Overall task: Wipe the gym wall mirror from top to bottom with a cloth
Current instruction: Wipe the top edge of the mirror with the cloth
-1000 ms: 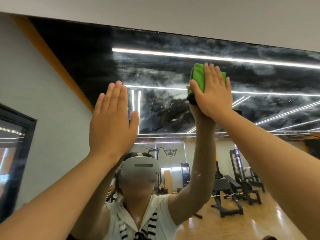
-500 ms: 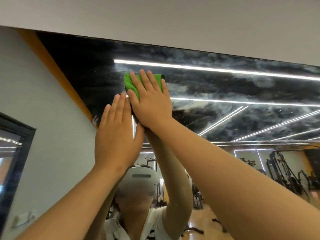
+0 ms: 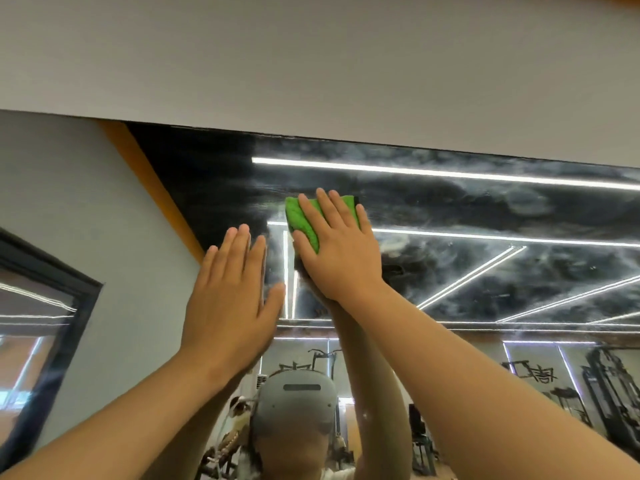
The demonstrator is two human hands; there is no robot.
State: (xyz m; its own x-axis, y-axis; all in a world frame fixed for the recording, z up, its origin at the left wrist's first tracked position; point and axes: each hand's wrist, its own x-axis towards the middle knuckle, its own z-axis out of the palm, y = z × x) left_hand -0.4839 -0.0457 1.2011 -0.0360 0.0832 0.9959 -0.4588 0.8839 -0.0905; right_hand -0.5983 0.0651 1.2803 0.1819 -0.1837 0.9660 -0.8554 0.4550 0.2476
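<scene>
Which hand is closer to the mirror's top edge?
Right. The right hand presses the green cloth high on the mirror; the left hand sits lower, to its left.

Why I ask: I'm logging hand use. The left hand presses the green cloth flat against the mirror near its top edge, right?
Not quite: the head view shows the right hand pressing the green cloth flat against the mirror near its top edge; the left hand holds nothing.

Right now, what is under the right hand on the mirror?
A green cloth, pressed against the mirror by the right hand. Its lower part and the glass behind are hidden.
</scene>
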